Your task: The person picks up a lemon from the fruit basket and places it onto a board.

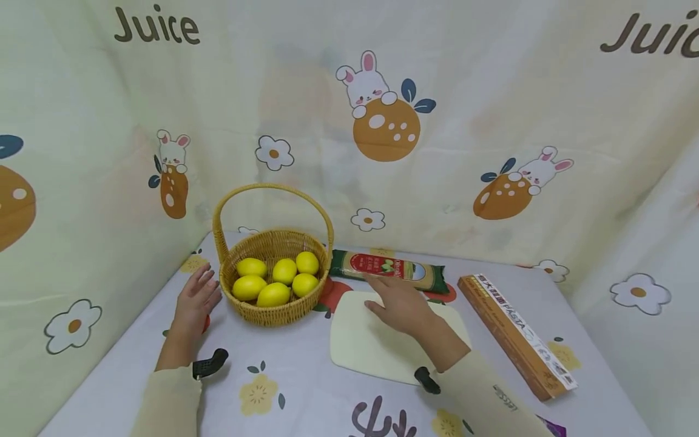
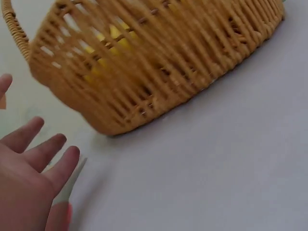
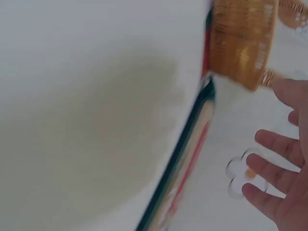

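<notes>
A wicker basket (image 1: 273,314) with a tall handle holds several yellow lemons (image 1: 273,295). Just left of it is my left hand (image 1: 193,300), fingers loosely spread and holding nothing; in the left wrist view a gap shows between the fingertips and the basket's side (image 2: 159,62). My right hand (image 1: 401,303) reaches over the pale cutting board (image 1: 360,346), fingers extended, palm bare in the right wrist view. Behind the board lies a green and red pasta packet (image 1: 390,267), close beyond the right fingertips. In the head view, the right hand hides part of the packet's lower edge and the board.
A long brown box marked PASTA (image 1: 516,337) lies slanted on the right. A purple-edged item (image 1: 551,426) shows partly beside the right sleeve. Printed curtains (image 1: 306,109) enclose the back and sides, and a patterned cloth (image 1: 306,364) covers the table.
</notes>
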The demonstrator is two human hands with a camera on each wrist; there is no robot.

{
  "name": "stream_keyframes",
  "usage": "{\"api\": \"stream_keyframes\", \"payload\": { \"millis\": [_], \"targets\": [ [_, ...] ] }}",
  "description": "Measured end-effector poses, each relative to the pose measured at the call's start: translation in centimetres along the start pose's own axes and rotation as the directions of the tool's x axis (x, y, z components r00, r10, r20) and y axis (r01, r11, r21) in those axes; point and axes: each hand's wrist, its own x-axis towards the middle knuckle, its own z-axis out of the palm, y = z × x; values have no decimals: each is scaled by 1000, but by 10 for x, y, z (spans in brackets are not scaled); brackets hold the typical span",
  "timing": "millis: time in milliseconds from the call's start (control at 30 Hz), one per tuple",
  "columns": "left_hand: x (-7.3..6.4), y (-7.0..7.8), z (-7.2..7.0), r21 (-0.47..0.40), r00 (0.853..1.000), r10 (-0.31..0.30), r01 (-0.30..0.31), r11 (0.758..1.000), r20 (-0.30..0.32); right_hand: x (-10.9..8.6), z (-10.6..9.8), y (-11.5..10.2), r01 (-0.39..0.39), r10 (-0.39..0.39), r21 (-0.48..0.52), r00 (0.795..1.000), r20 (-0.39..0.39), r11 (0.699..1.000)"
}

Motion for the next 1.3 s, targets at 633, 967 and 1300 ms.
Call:
{"api": "stream_keyframes", "payload": {
  "millis": [633, 967, 1300],
  "targets": [
    [-7, -23, 9, -15, 999, -22, 23, 1000, 33, 79, 3, -107, 193, -177, -150, 978, 112, 970],
    [1, -19, 9, 29, 999, -18, 17, 999, 51, 112, 12, -125, 123, -93, -131, 971, 219, 984],
    [6, -15, 12, 53, 998, -34, 31, 998, 53, 131, 19, -125, 19, 25, -136, 949, 315, 991]
  ]
}}
